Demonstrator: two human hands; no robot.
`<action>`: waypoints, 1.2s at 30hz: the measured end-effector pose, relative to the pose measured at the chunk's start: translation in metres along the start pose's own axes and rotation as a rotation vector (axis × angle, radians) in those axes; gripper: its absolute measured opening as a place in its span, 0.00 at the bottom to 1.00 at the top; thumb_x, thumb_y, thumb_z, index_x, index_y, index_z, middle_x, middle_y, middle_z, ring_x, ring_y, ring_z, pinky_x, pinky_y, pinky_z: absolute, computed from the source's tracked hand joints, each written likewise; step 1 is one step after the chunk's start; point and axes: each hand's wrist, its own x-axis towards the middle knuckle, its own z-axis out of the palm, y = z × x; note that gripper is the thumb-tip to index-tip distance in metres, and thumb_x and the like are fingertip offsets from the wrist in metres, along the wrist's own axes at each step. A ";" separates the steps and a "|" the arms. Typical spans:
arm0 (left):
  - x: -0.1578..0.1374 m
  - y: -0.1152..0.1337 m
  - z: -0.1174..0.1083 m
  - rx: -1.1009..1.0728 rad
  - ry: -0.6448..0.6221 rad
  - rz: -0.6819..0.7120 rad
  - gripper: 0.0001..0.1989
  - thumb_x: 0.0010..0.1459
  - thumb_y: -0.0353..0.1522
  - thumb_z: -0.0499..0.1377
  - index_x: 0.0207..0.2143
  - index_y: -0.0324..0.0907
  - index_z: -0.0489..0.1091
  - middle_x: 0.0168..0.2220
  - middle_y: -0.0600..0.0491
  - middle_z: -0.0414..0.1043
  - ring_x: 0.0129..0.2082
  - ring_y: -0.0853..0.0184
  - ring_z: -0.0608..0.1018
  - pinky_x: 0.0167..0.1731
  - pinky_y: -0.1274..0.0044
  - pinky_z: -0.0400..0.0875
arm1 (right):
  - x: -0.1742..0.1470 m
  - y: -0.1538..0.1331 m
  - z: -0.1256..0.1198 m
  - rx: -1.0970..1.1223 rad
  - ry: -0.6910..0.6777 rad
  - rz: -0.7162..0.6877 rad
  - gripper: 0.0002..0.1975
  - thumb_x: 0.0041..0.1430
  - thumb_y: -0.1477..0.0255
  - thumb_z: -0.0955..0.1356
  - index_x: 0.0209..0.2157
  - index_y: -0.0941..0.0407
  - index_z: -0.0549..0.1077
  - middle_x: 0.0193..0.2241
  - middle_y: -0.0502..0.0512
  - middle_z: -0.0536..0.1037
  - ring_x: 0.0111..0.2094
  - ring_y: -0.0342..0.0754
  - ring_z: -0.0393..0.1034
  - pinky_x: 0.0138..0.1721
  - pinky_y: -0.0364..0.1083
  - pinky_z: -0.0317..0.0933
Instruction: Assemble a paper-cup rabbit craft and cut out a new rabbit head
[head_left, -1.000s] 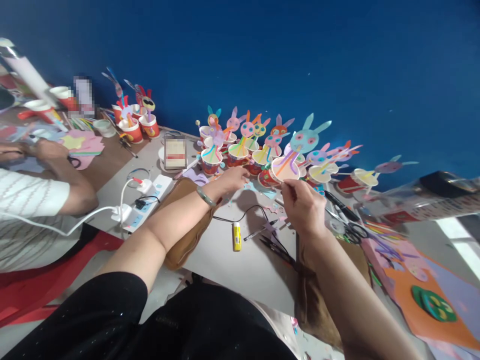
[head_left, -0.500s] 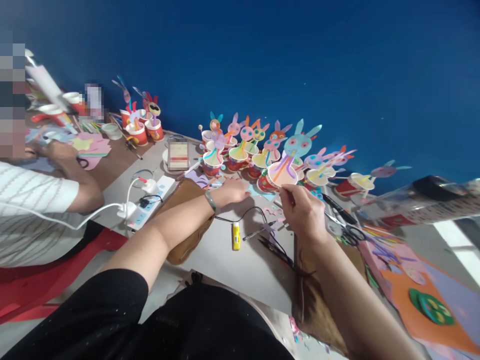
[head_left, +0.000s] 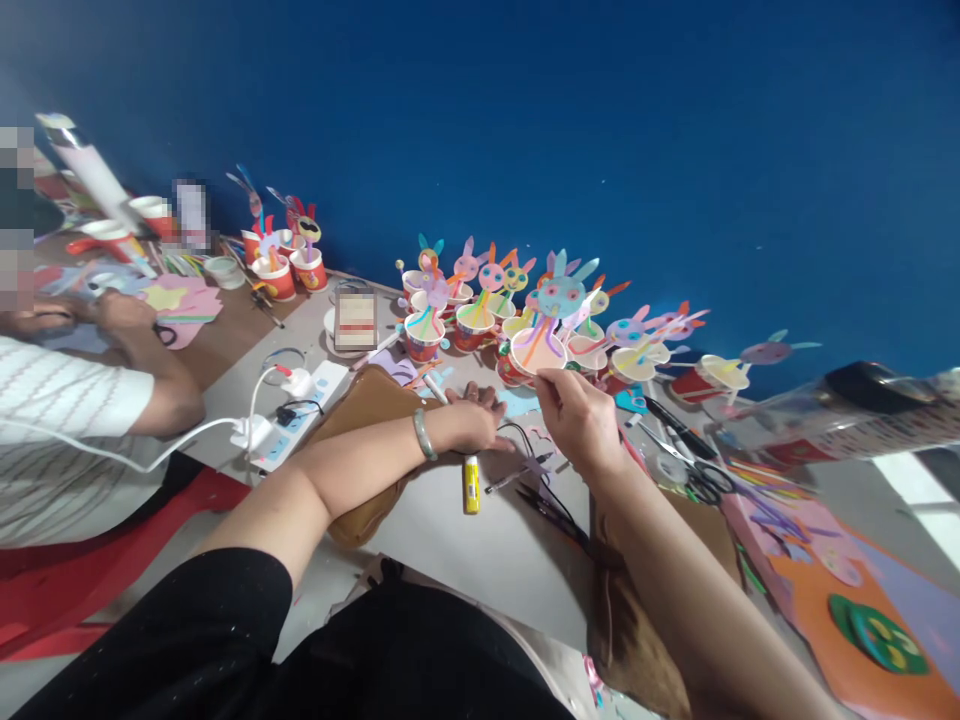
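My right hand [head_left: 581, 415] pinches the near rim of a red paper cup [head_left: 517, 360], whose pale inside faces me. A light blue paper rabbit head [head_left: 561, 297] with purple and orange strips rises from that cup. Lower and to the left, my left hand [head_left: 472, 420] rests with its fingers spread over the table, holding nothing I can see. Just below its fingers lies a yellow glue stick [head_left: 471, 487]. A pen [head_left: 517, 473] and a thin black cable are to the right of the glue stick.
More rabbit cups [head_left: 476, 325] stand along the blue wall. Scissors [head_left: 694, 470] and coloured paper [head_left: 862, 590] lie at the right. On the left are a power strip [head_left: 311, 410], a brown pouch [head_left: 367, 400] and a co-worker's arm [head_left: 161, 375].
My right hand has moved left with the rabbit cup, which shifted left among the others. The left hand has drawn down towards the glue stick, fingers now spread.
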 end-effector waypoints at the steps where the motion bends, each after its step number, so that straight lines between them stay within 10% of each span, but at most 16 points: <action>1: -0.001 0.005 0.000 0.006 -0.048 -0.030 0.46 0.64 0.55 0.55 0.75 0.41 0.47 0.77 0.34 0.35 0.74 0.29 0.45 0.61 0.33 0.53 | 0.003 0.000 0.006 -0.007 -0.015 0.002 0.13 0.72 0.69 0.62 0.39 0.57 0.77 0.29 0.56 0.81 0.27 0.46 0.74 0.27 0.42 0.59; 6: 0.003 0.030 0.004 0.040 -0.156 -0.164 0.53 0.57 0.55 0.62 0.76 0.44 0.46 0.78 0.39 0.33 0.73 0.26 0.47 0.62 0.33 0.53 | 0.011 0.000 0.038 -0.021 -0.105 0.012 0.17 0.73 0.67 0.60 0.37 0.58 0.77 0.27 0.56 0.81 0.25 0.45 0.71 0.25 0.43 0.51; 18: 0.019 0.030 0.027 -0.024 0.039 -0.153 0.50 0.43 0.50 0.74 0.65 0.36 0.69 0.54 0.32 0.77 0.54 0.41 0.75 0.48 0.61 0.73 | 0.022 -0.002 0.082 -0.101 -0.388 0.094 0.21 0.74 0.66 0.58 0.38 0.60 0.78 0.30 0.61 0.82 0.26 0.46 0.70 0.26 0.45 0.45; 36: 0.005 0.034 0.011 0.090 -0.041 -0.119 0.48 0.53 0.53 0.68 0.67 0.32 0.65 0.51 0.28 0.77 0.46 0.45 0.79 0.48 0.56 0.73 | 0.030 -0.009 0.085 -0.141 -0.493 0.192 0.19 0.74 0.66 0.57 0.41 0.59 0.76 0.35 0.63 0.83 0.30 0.49 0.73 0.28 0.45 0.44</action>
